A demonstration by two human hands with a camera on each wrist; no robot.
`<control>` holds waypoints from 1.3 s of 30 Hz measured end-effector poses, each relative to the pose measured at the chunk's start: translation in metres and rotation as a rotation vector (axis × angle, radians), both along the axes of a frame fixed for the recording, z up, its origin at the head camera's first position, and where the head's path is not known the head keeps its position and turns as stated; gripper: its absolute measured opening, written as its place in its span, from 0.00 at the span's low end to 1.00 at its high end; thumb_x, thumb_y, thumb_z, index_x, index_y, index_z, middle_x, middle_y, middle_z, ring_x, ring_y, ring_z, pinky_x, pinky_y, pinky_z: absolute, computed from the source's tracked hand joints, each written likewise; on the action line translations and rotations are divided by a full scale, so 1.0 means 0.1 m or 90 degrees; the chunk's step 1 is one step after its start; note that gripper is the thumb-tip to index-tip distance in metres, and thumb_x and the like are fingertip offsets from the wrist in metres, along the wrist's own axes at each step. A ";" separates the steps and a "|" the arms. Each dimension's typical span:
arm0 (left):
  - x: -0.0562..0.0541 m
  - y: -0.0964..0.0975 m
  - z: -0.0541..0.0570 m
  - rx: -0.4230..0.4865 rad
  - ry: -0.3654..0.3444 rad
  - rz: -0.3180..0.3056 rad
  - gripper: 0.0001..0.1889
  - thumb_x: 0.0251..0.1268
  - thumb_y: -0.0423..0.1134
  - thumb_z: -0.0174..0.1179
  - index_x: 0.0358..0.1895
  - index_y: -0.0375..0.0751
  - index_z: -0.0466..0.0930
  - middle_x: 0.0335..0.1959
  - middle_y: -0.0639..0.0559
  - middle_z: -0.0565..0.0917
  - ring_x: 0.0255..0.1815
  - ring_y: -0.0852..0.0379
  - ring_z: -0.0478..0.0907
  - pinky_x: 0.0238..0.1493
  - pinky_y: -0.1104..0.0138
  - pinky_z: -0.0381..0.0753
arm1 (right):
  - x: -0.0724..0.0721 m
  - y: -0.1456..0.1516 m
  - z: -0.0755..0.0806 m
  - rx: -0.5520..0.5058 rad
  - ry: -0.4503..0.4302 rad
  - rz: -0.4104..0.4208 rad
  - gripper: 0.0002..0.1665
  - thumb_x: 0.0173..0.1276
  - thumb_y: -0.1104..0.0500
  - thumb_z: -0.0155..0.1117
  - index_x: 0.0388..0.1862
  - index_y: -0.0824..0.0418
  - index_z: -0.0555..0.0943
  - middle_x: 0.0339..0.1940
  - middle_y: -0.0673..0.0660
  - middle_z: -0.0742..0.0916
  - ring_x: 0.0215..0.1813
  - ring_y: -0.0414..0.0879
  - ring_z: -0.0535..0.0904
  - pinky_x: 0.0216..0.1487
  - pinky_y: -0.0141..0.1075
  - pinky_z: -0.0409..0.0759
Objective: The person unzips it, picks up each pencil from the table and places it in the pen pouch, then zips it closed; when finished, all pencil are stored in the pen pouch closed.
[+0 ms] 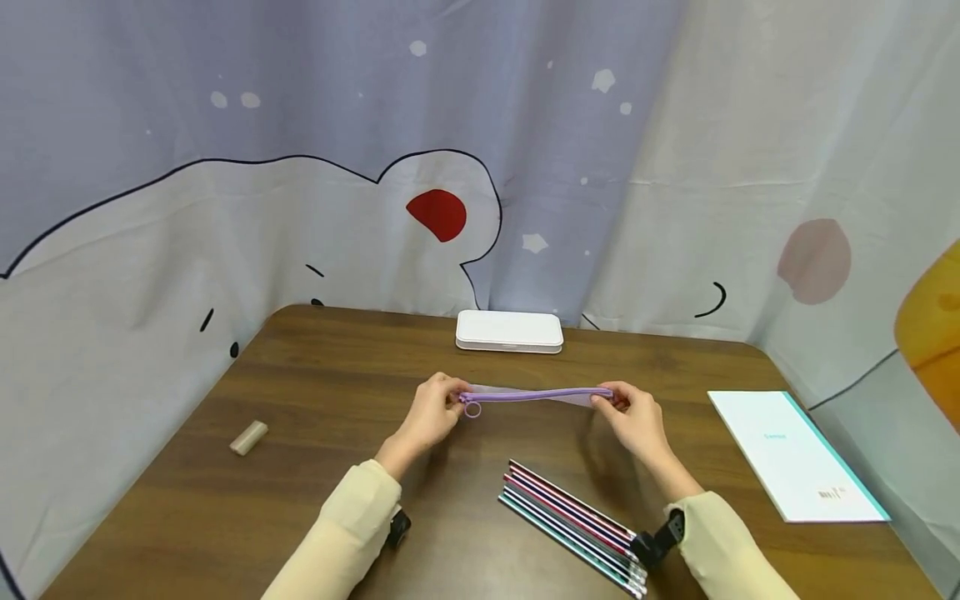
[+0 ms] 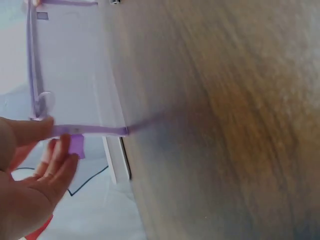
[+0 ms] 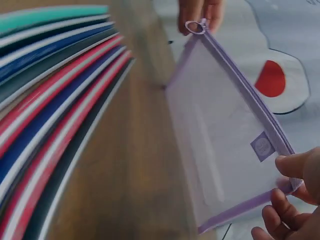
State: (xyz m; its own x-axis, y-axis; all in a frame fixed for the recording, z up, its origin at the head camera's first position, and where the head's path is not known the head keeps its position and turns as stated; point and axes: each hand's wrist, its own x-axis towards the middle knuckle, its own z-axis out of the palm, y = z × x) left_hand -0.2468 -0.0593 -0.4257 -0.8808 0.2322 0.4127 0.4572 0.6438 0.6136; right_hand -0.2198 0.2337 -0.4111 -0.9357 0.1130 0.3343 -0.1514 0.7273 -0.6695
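Note:
A see-through zipper pouch (image 1: pixel 536 395) with purple edging is stretched upright between both hands. My left hand (image 1: pixel 433 410) pinches its upper left corner, beside the ring-shaped zipper pull (image 1: pixel 472 409). The upper right corner is pinched by my right hand (image 1: pixel 632 417), thumb on the near face. In the right wrist view the mesh-like pouch body (image 3: pixel 220 130) hangs flat, with a small purple label (image 3: pixel 262 146) near the right hand. Several striped pencils (image 1: pixel 570 525) lie side by side on the table, close to the right wrist.
Behind the pouch, a white case (image 1: pixel 509 332) stands at the back edge of the wooden table (image 1: pixel 337 375). A white notebook (image 1: pixel 798 457) with a teal edge lies at the right. Over on the left is a small beige block (image 1: pixel 248 437). A patterned curtain (image 1: pixel 300 225) hangs behind the table.

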 end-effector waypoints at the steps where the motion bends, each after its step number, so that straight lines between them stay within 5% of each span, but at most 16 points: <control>1: 0.00 0.00 0.01 0.022 0.006 -0.004 0.11 0.45 0.24 0.59 0.33 0.39 0.82 0.28 0.47 0.76 0.28 0.58 0.72 0.29 0.72 0.75 | -0.01 0.00 0.02 -0.015 -0.009 -0.006 0.12 0.55 0.57 0.65 0.37 0.61 0.81 0.23 0.55 0.81 0.25 0.37 0.71 0.23 0.25 0.69; 9: 0.00 0.08 0.01 0.128 0.018 -0.036 0.06 0.49 0.28 0.62 0.33 0.36 0.81 0.30 0.47 0.80 0.26 0.62 0.75 0.27 0.78 0.78 | 0.03 -0.33 0.07 -0.100 -0.035 0.000 0.26 0.56 0.57 0.64 0.54 0.59 0.71 0.29 0.60 0.87 0.27 0.38 0.78 0.27 0.26 0.74; 15: 0.04 0.17 0.03 0.130 0.028 -0.061 0.05 0.52 0.31 0.61 0.34 0.37 0.81 0.27 0.48 0.80 0.25 0.62 0.75 0.25 0.79 0.77 | 0.10 -0.93 0.01 -0.094 0.034 0.178 0.33 0.52 0.59 0.68 0.58 0.55 0.69 0.32 0.58 0.86 0.32 0.46 0.83 0.34 0.29 0.82; 19: 0.07 0.20 0.03 0.120 0.032 -0.077 0.06 0.52 0.29 0.60 0.35 0.35 0.80 0.28 0.47 0.80 0.26 0.60 0.76 0.26 0.79 0.77 | 0.14 -1.19 -0.01 -0.046 0.127 0.240 0.28 0.49 0.63 0.69 0.52 0.59 0.74 0.29 0.56 0.84 0.28 0.43 0.81 0.29 0.28 0.82; 26: 0.08 0.20 0.03 0.109 0.049 -0.075 0.06 0.51 0.29 0.61 0.34 0.35 0.82 0.28 0.47 0.81 0.27 0.59 0.78 0.27 0.79 0.79 | 0.15 -1.30 -0.04 -0.024 0.222 0.209 0.12 0.57 0.63 0.62 0.41 0.64 0.81 0.27 0.55 0.84 0.24 0.38 0.76 0.23 0.23 0.76; 32: 0.09 0.21 0.03 0.101 0.054 -0.079 0.06 0.51 0.34 0.63 0.32 0.37 0.82 0.28 0.48 0.82 0.26 0.59 0.79 0.27 0.79 0.79 | 0.12 -1.28 -0.04 -0.171 0.161 0.178 0.12 0.63 0.65 0.55 0.44 0.66 0.78 0.22 0.60 0.86 0.21 0.44 0.81 0.23 0.24 0.80; 39: 0.10 0.24 0.03 0.108 0.049 -0.076 0.06 0.51 0.33 0.63 0.33 0.36 0.82 0.27 0.48 0.81 0.26 0.59 0.78 0.27 0.79 0.78 | 0.22 -1.31 0.15 -0.342 0.060 0.189 0.11 0.60 0.70 0.56 0.40 0.76 0.78 0.29 0.71 0.84 0.26 0.58 0.81 0.30 0.41 0.83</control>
